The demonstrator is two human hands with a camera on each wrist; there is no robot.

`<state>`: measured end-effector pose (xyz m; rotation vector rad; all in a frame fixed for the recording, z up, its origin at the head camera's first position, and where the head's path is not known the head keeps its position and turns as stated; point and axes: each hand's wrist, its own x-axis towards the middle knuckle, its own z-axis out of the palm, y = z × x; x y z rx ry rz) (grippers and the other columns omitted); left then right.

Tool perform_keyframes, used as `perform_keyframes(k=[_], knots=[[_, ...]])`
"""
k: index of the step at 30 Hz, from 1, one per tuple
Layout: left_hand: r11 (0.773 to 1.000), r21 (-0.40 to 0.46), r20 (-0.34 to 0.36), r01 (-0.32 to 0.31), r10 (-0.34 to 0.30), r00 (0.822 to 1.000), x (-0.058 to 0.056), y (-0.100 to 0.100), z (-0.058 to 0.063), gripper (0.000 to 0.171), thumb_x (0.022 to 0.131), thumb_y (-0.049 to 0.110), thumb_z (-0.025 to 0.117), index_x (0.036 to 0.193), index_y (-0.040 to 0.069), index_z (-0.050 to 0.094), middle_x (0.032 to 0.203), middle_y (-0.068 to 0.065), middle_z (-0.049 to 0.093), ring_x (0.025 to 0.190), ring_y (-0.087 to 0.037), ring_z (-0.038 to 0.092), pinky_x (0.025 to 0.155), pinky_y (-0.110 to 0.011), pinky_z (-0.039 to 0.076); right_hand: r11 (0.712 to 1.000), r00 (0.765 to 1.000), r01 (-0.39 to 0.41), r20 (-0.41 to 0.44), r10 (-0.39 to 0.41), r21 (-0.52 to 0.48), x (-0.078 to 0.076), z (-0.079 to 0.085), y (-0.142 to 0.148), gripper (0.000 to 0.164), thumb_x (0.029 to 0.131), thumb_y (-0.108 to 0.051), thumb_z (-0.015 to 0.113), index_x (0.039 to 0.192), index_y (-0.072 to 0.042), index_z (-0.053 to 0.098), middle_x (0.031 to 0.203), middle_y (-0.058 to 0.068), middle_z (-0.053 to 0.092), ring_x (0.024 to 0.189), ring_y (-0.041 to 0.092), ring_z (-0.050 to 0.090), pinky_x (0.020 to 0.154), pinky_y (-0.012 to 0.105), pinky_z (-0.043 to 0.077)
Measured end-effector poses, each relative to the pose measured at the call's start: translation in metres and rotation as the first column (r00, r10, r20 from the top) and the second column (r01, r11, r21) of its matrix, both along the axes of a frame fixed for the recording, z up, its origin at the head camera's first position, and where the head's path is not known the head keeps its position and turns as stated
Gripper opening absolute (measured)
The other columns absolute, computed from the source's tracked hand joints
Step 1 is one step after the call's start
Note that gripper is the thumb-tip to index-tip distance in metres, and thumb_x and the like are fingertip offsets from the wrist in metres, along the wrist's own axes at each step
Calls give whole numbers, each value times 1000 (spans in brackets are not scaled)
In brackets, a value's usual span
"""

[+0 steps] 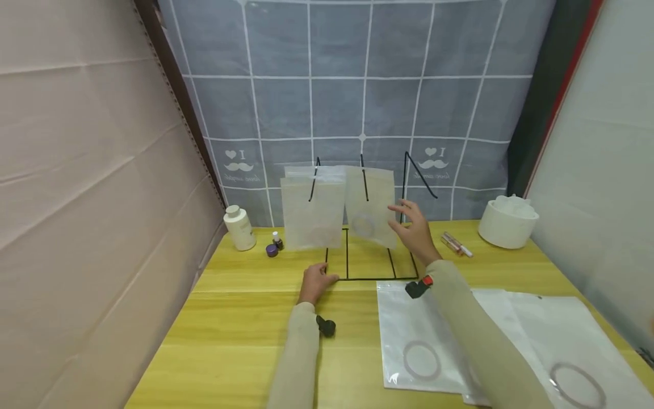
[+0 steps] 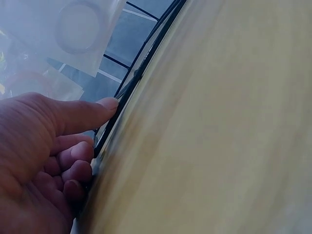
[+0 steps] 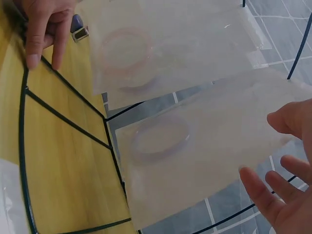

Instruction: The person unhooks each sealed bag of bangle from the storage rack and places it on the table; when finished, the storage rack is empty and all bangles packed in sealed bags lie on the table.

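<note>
A black wire display rack (image 1: 368, 279) stands on the table with hooks sticking out at its top. My left hand (image 1: 315, 282) grips the front left corner of its base. In the left wrist view, the thumb (image 2: 105, 108) lies on the wire and the other fingers curl beside it. From the middle hook hangs a frosted plastic bag (image 1: 379, 190) with a pale ring-shaped item (image 3: 162, 139) inside. My right hand (image 1: 416, 232) is at this bag's right edge, thumb and fingers spread with nothing gripped. More frosted bags (image 1: 311, 207) hang on the left hook. The right hook (image 1: 423, 179) carries nothing.
Frosted bags with ring-shaped items, one a front bag (image 1: 403, 335), lie at the front right under my right forearm. A white bottle (image 1: 240, 228), a small dark bottle (image 1: 277, 241) and a purple lid (image 1: 272, 250) stand left. Slim tubes (image 1: 455, 244) and a white container (image 1: 507, 223) are right.
</note>
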<state>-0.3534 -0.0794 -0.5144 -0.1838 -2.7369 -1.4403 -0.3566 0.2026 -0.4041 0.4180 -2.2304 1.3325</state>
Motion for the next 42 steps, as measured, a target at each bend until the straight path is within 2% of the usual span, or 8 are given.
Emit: perform_keyframes(k=[5, 8, 15, 19, 24, 29, 34, 42], knots=[[1000, 15, 17, 10, -10, 1000, 0, 7, -1, 54, 90, 17, 77, 137, -4, 59, 73, -6, 59, 60, -14, 37, 72, -34, 44, 1000, 999, 4, -40, -3, 7, -13, 12, -6, 39, 97, -13, 67, 136, -8, 64, 147, 15, 50, 138, 36, 43, 111, 59, 33], [1000, 22, 16, 4, -4, 1000, 0, 10, -2, 53, 90, 16, 77, 136, -3, 60, 69, -6, 58, 58, -14, 34, 72, -35, 44, 1000, 999, -3, -41, 4, 11, -17, 15, -6, 40, 98, -13, 66, 137, -8, 63, 143, 13, 56, 136, 34, 47, 112, 55, 35], [1000, 23, 6, 2, -2, 1000, 0, 11, -1, 53, 89, 16, 77, 135, -4, 61, 69, -7, 58, 57, -14, 33, 76, -38, 48, 1000, 1000, 2, -7, -2, 20, -16, 17, -4, 41, 98, -13, 66, 139, -6, 62, 146, 14, 55, 146, 32, 37, 116, 53, 31], [1000, 16, 8, -1, 1, 1000, 0, 10, -2, 53, 89, 17, 78, 135, -4, 61, 69, -5, 58, 57, -13, 33, 80, -40, 51, 1000, 1000, -4, 10, 4, 28, -12, 18, -5, 42, 99, -15, 65, 140, -7, 61, 147, 13, 54, 142, 31, 42, 111, 52, 37], [1000, 20, 11, 5, -5, 1000, -1, 9, -4, 54, 89, 17, 78, 136, -4, 60, 56, -2, 50, 52, -12, 25, 70, -35, 44, 999, 1000, -6, -13, 7, 50, -7, 16, -7, 41, 99, -14, 65, 139, -7, 61, 146, 14, 56, 136, 33, 48, 104, 52, 42], [1000, 28, 18, 7, -8, 1000, -1, 7, -6, 55, 90, 17, 77, 137, -4, 59, 55, -1, 50, 51, -12, 27, 68, -33, 42, 996, 997, 13, -81, -5, 91, -1, 13, -8, 36, 98, -12, 66, 134, -5, 66, 139, 15, 61, 111, 32, 60, 92, 52, 48], [1000, 13, 12, 2, -2, 1000, -2, 4, -5, 54, 90, 17, 77, 137, -4, 59, 60, -2, 52, 55, -13, 34, 71, -35, 45, 992, 983, 40, -183, -17, 123, 9, 14, -10, 31, 96, -9, 68, 127, -4, 70, 129, 16, 67, 84, 23, 58, 74, 38, 48], [1000, 12, -12, -5, 5, 1000, -2, -2, 1, 51, 89, 16, 78, 133, -4, 63, 69, -5, 58, 61, -14, 40, 80, -40, 52, 993, 965, 24, -262, 7, 114, 32, 21, -6, 27, 90, -1, 73, 116, -4, 76, 116, 15, 73, 82, 17, 64, 71, 21, 48]])
